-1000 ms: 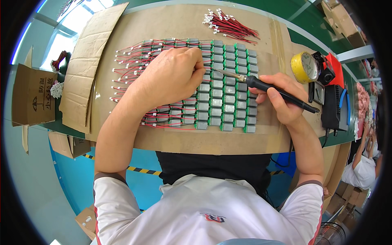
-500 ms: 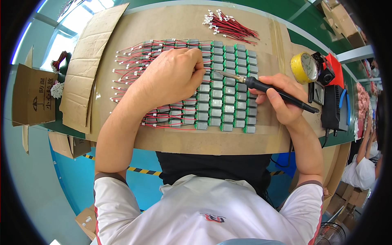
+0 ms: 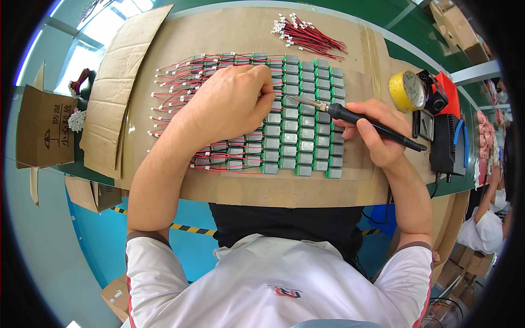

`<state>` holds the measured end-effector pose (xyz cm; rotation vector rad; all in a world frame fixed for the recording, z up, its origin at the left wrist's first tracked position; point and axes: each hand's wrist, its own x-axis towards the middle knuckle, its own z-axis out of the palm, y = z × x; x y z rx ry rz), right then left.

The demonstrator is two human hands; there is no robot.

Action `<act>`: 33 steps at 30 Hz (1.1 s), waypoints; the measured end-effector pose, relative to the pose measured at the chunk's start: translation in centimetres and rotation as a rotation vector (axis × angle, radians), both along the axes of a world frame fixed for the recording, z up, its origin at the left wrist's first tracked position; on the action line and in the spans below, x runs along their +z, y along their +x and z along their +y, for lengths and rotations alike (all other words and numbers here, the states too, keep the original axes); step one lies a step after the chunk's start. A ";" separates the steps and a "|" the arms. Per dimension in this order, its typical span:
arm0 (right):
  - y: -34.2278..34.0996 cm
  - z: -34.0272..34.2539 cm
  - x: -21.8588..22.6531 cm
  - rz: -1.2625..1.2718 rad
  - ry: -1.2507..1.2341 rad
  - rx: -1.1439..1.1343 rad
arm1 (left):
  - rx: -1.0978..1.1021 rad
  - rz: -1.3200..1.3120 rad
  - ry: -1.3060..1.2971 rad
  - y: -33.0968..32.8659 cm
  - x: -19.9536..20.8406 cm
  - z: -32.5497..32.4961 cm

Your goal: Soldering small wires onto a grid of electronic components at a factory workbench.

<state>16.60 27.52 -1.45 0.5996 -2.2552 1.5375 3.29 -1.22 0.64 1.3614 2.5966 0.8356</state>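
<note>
My right hand (image 3: pixel 385 134) grips a black soldering iron (image 3: pixel 345 114) like a pen, its metal tip pointing left. The tip reaches one of the grey battery cells with green circuit-board ends (image 3: pixel 306 146), close to my left fingertips. Whether it touches the cell I cannot tell. Closed in a pinch, my left hand (image 3: pixel 235 101) rests over the left columns of cells and hides several. A thin red wire shows at its fingertips. Red and black wires with white connectors (image 3: pixel 169 98) run from the left columns; the right columns show none.
A loose bundle of red-and-black connector wires (image 3: pixel 314 42) lies at the far edge of the cardboard-covered table (image 3: pixel 246 191). On the right are yellow tape (image 3: pixel 406 91) and a black box with blue-handled pliers (image 3: pixel 458 139). A cardboard sheet (image 3: pixel 117 93) stands at left.
Both hands keep their places, and the soldering iron's tip stays near my left fingertips. In the background at right, another person's arm has shifted slightly.
</note>
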 end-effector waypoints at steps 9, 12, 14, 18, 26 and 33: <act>0.0 0.1 -0.1 -0.004 -0.007 -0.001 | -0.029 -0.022 0.036 0.4 0.8 -0.3; 0.0 0.0 0.0 -0.006 -0.007 0.001 | -0.058 -0.036 0.012 0.4 1.0 -0.5; 0.0 0.0 0.0 -0.008 -0.009 0.001 | -0.091 -0.011 0.019 0.3 0.8 -0.6; 0.1 0.0 0.0 -0.014 0.000 -0.006 | -0.133 0.009 0.027 0.2 0.7 -0.8; 0.0 0.2 0.0 0.021 0.005 0.023 | -0.126 0.014 -0.029 0.2 0.9 -0.8; 0.0 0.1 0.2 0.036 0.017 0.036 | -0.100 -0.003 -0.038 0.2 0.7 -0.7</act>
